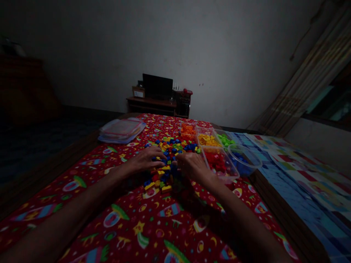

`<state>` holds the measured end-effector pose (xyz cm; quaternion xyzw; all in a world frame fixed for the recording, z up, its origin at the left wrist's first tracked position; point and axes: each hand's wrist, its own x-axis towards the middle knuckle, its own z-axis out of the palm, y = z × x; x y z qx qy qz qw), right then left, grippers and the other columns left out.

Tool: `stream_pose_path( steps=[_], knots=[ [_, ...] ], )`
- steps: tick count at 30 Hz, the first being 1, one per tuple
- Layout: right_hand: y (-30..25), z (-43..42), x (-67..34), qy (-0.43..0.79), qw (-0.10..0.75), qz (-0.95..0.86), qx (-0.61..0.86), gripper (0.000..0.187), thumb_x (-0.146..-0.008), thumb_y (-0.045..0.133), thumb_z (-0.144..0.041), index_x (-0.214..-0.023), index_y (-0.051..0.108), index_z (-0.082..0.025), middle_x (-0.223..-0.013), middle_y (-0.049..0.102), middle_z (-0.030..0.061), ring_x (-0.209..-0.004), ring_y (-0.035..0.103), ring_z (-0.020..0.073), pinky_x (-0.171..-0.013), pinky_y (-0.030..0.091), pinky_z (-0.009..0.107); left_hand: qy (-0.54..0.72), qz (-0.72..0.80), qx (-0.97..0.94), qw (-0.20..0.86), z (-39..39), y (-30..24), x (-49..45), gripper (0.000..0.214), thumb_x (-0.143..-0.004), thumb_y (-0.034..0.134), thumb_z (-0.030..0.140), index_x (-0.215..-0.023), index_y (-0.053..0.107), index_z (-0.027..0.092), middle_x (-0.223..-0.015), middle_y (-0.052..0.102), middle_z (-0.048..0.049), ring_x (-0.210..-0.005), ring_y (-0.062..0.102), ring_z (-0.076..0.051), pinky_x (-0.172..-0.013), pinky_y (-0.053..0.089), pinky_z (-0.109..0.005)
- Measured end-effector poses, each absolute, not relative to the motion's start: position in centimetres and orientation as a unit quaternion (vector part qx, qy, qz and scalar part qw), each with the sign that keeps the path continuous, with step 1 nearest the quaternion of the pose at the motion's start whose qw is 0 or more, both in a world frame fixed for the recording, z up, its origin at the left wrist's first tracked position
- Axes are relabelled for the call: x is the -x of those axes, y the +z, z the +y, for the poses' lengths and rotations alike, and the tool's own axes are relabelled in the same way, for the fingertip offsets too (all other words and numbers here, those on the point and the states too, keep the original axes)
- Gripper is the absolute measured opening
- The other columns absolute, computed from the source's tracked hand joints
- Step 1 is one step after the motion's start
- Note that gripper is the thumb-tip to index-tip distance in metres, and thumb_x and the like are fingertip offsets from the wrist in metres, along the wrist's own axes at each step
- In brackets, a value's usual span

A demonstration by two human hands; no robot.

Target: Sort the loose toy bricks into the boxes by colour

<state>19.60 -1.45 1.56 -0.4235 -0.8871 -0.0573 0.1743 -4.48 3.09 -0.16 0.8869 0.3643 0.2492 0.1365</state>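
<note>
A loose pile of small plastic bricks (pixel 168 155), blue, yellow, red and green, lies on a red patterned cloth (pixel 142 219). My left hand (pixel 146 159) rests on the pile's left side with its fingers stretched over the bricks. My right hand (pixel 190 164) lies on the pile's right side, fingers curled down into the bricks; what they grip, if anything, is hidden. Just right of my right hand stands a clear box of red bricks (pixel 219 162).
Clear boxes of orange bricks (pixel 188 130), yellow bricks (pixel 208 140) and green bricks (pixel 226 140) stand behind; a round tub of blue bricks (pixel 244 160) is at the right. Stacked lids (pixel 120 130) lie far left. A checked mat (pixel 301 175) borders the right.
</note>
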Motion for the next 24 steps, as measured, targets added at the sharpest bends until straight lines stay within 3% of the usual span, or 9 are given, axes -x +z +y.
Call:
stream_pose_path(
  steps=[4,9,12,18,24],
  knots=[
    [-1.6,-2.3,-18.7,-0.053,0.216,-0.907,0.358,0.022,-0.09,0.053,-0.028,-0.109,0.058,-0.018,-0.105,0.063,0.011,-0.098,0.055,0.0185,-0.081,0.038,0.027,0.227,0.37,-0.89,0.136,2.6,-0.1,4.1,0.029,-0.078,0.059,0.045,-0.094,0.071,0.024,-0.095,0.067,-0.006,-0.092,0.06,-0.023,-0.086,0.045,-0.033],
    [-1.1,-0.5,-18.9,-0.022,0.181,-0.903,0.388,0.011,-0.086,0.051,-0.017,-0.094,0.058,-0.017,-0.088,0.063,0.0065,-0.078,0.055,0.015,-0.066,0.035,0.023,0.301,0.423,-0.815,0.257,2.7,0.1,3.6,0.034,-0.072,0.062,0.047,-0.092,0.071,0.021,-0.09,0.071,-0.0045,-0.085,0.064,-0.024,-0.081,0.049,-0.035],
    [0.2,-0.1,-19.2,0.007,0.19,-0.895,0.403,0.016,-0.083,0.047,-0.009,-0.093,0.057,-0.017,-0.082,0.063,0.0043,-0.07,0.053,0.0132,-0.061,0.031,0.022,0.359,0.437,-0.737,0.369,2.6,0.5,3.1,0.047,-0.065,0.067,0.051,-0.098,0.068,0.019,-0.094,0.071,-0.0056,-0.085,0.065,-0.024,-0.077,0.052,-0.035],
    [1.2,-0.4,-19.4,0.014,0.227,-0.869,0.439,0.02,-0.092,0.045,-0.027,-0.105,0.056,-0.015,-0.073,0.064,0.0032,-0.063,0.055,0.0133,-0.058,0.029,0.022,0.362,0.399,-0.65,0.536,2.1,-0.5,2.7,0.057,-0.069,0.068,0.05,-0.117,0.057,0.021,-0.094,0.068,-0.0042,-0.083,0.066,-0.021,-0.076,0.053,-0.035],
    [3.3,1.1,-22.3,-0.023,0.241,-0.836,0.492,0.025,-0.091,0.047,-0.031,-0.096,0.066,-0.017,-0.076,0.068,0.0051,-0.065,0.058,0.0135,-0.059,0.033,0.023,0.37,0.412,-0.641,0.532,2.0,-1.5,2.5,0.061,-0.068,0.071,0.041,-0.123,0.053,0.021,-0.105,0.063,-0.0058,-0.081,0.066,-0.018,-0.074,0.053,-0.032]
  ],
)
